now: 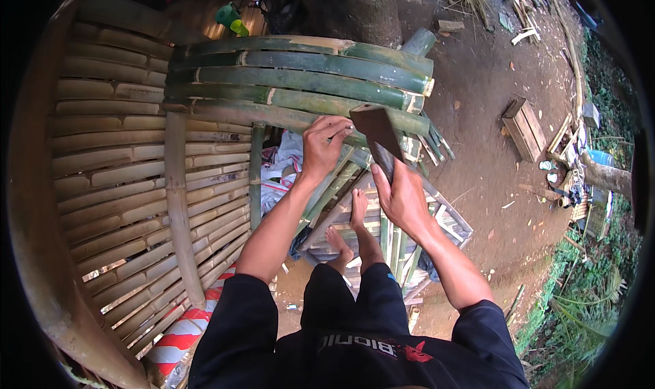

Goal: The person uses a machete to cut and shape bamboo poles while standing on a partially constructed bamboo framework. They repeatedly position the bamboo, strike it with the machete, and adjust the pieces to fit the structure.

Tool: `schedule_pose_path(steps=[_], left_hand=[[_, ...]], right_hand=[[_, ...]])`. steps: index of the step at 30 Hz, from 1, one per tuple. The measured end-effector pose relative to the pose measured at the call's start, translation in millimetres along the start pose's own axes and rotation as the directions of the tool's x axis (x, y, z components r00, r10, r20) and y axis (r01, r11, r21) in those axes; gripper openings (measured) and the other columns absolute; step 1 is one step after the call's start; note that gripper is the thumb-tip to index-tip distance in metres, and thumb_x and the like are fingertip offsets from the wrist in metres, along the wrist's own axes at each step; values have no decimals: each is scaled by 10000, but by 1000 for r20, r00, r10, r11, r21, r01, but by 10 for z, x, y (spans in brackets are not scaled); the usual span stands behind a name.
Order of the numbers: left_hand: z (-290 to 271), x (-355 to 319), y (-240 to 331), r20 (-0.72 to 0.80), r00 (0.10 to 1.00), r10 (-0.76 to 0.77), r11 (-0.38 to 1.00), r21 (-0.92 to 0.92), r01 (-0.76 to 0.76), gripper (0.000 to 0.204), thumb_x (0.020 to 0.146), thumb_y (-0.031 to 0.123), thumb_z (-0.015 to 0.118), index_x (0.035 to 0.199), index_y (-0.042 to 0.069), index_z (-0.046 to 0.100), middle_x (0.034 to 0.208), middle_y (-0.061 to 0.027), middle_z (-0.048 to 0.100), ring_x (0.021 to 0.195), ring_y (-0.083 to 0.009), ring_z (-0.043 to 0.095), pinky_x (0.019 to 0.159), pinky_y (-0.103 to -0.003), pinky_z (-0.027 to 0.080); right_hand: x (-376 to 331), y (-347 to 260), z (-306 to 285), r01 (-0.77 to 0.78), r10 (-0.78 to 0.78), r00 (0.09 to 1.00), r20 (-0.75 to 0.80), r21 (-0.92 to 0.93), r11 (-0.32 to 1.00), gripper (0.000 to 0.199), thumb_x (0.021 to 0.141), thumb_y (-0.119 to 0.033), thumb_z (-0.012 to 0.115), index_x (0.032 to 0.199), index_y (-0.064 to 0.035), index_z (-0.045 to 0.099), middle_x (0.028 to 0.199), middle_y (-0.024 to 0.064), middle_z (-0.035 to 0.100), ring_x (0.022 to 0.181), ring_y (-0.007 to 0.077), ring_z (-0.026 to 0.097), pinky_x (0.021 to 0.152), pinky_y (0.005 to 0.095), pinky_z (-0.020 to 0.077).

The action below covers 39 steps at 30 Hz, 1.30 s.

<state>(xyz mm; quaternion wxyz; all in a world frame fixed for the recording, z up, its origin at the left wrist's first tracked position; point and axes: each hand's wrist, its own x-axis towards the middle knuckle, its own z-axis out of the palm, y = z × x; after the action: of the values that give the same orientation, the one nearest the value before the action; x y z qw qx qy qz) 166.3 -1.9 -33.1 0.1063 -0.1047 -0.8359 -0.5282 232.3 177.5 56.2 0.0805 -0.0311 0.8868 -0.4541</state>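
Note:
My left hand (323, 150) is pinched closed at the near edge of the front green bamboo strip (303, 118). A tiny pale speck shows at its fingertips, too small to name. My right hand (404, 196) is wrapped around a dark, broad, flat tool (377, 131), whose wide end is raised beside the left fingertips, over the bamboo. Several split bamboo strips (327, 80) lie side by side in front of me, with narrow gaps between them. The dark tool hides part of the nearest strip's right portion.
A bamboo slat wall (109, 177) with a bamboo post (179, 211) rises at left. My bare feet stand on a slatted platform (450, 218). White sacks (281, 170) lie below the strips. A tree trunk (351, 10) stands beyond; a wooden box (524, 130) sits at right on bare soil.

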Motion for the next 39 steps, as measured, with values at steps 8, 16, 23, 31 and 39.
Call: schedule_pose_path(steps=[8, 16, 23, 31, 39], left_hand=[[-119, -18, -18, 107, 994, 20, 999, 32, -23, 281, 783, -8, 682, 1063, 16, 695, 1090, -146, 671, 1028, -286, 625, 901, -365, 479], [-680, -12, -479, 333, 941, 68, 813, 527, -246, 666, 943, 362, 533, 1496, 60, 316, 1578, -137, 249, 1477, -301, 169, 1178, -489, 107], [-635, 31, -426, 376, 926, 42, 838, 491, -238, 886, 816, 419, 688, 1519, 79, 268, 1588, -113, 237, 1473, -299, 185, 1159, -465, 157], [-614, 17, -497, 365, 929, 60, 827, 503, -251, 870, 807, 424, 693, 1504, 74, 306, 1581, -102, 261, 1465, -293, 212, 1138, -464, 188], [-612, 18, -508, 379, 924, 55, 817, 515, -260, 880, 816, 449, 667, 1519, 90, 278, 1585, -88, 258, 1464, -301, 213, 1127, -474, 194]], right_hand=[[-180, -118, -226, -236, 227, 967, 118, 61, 970, 361, 991, -312, 523, 1171, -6, 462, 797, 304, 614, 794, 507, 608, 640, 500, 447], [-376, -6, -288, -240, 237, 962, 136, 8, 971, 394, 996, -321, 518, 1201, 11, 465, 791, 284, 621, 759, 460, 629, 651, 476, 455], [-399, 16, -47, -252, 242, 965, 104, 99, 963, 344, 986, -265, 532, 1191, 3, 464, 718, 301, 605, 716, 499, 617, 592, 506, 445], [-488, 324, 151, -293, 292, 956, 22, 8, 956, 355, 988, -281, 530, 1198, -3, 459, 744, 293, 621, 715, 462, 640, 594, 479, 459], [-463, 330, 170, -273, 272, 962, 39, 21, 962, 343, 984, -263, 526, 1175, 11, 446, 760, 334, 614, 733, 523, 606, 593, 536, 454]])
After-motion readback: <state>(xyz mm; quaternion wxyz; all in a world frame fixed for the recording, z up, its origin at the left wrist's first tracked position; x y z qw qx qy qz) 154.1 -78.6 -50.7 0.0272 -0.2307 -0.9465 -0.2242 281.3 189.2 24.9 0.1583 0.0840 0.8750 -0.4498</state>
